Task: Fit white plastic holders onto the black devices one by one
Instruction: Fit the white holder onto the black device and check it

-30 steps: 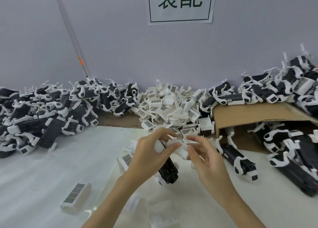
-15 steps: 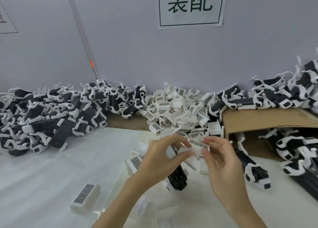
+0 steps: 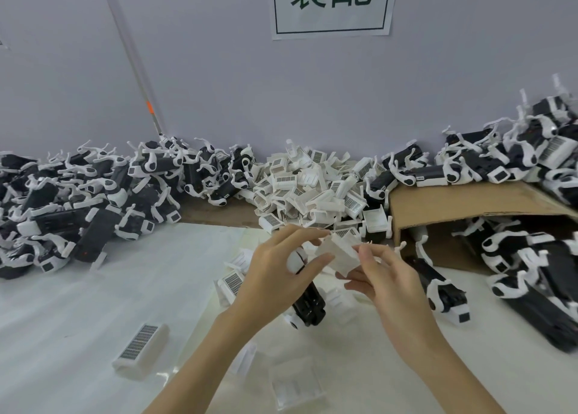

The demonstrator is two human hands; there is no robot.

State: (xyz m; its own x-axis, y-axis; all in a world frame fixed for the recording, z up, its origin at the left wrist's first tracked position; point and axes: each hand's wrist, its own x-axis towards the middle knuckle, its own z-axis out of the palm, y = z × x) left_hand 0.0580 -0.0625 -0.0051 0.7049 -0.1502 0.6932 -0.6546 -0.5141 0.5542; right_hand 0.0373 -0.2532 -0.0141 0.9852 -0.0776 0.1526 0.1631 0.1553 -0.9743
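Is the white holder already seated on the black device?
No: the right hand pinches the white holder beside the top of the black device, which the left hand holds.

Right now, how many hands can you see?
2. The left hand holds a black device. The right hand pinches a white holder next to it. No other hands show.

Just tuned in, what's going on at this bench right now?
A person is putting white holders on black devices. The left hand grips one black device above the table, and the right hand pinches a white holder at its top end, not yet seated. Loose holders are heaped by the wall; finished devices are piled to the left.
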